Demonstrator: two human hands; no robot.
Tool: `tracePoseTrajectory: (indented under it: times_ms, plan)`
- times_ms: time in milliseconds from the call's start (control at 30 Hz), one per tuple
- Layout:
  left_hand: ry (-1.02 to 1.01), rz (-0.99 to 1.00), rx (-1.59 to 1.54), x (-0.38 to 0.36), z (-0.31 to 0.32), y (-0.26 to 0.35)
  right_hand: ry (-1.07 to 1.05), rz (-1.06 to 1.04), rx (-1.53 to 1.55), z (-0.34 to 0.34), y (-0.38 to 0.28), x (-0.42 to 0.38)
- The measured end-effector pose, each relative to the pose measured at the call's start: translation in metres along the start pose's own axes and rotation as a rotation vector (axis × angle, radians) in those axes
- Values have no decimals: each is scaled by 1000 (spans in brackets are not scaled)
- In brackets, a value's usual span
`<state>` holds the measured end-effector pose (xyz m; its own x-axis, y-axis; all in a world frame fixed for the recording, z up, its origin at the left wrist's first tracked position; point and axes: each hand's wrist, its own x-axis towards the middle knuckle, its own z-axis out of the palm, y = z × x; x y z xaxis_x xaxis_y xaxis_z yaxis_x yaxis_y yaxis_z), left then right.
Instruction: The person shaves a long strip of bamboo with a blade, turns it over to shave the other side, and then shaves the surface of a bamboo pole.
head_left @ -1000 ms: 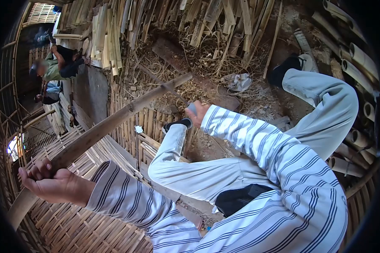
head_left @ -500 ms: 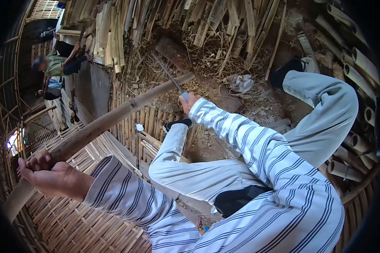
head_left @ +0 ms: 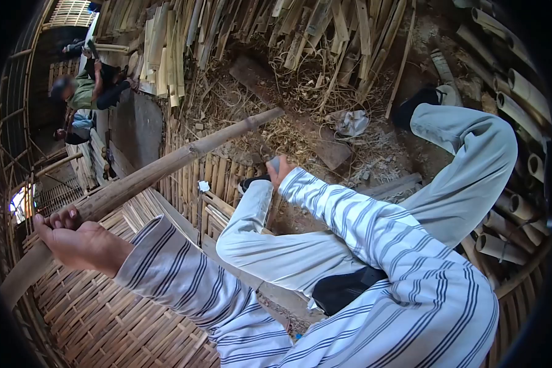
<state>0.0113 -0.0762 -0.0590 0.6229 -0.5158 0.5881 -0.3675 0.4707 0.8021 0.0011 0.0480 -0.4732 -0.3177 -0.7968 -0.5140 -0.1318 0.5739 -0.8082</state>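
A long bamboo pole (head_left: 184, 154) slants across the left half of the view, its far end free near the middle. My left hand (head_left: 83, 245) is palm up near the pole's lower end, fingers curled round it. In my right hand (head_left: 282, 170), closed just below the pole's far end, is the grey handle of a knife (head_left: 275, 164). Its blade barely shows at this moment, smeared against the ground. Both my arms are in striped white sleeves.
Split bamboo strips (head_left: 165, 55) stand stacked at the top, with shavings (head_left: 313, 92) below them. Cut bamboo tubes (head_left: 521, 89) lie along the right edge. A wooden plank (head_left: 322, 144) and a crumpled bag (head_left: 351, 122) are on the ground. Another person (head_left: 83, 92) sits at upper left.
My right hand has come down slightly, and the blade that stretched up past the pole has swung out of plain sight. My left hand and the pole have shifted very little.
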Motion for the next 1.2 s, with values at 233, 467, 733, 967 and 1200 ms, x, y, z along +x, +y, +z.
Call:
tracePoseTrajectory:
  times_ms: [233,467,733,967,1200]
  plan:
    - [35,-39,-9,14,-12,-10,-115,2,-83,-23,-23,11]
    - [4,-27,-24,16,-16,-9,-181,71,-184,-33,1,18]
    - [46,-4,4,9,-22,-6,-84,59,-127,-6,19,27]
    - [61,-22,-27,30,-30,-20,-98,24,-96,2,21,12]
    - [83,-30,-25,17,-26,-11,-167,-14,-50,-18,-2,-13]
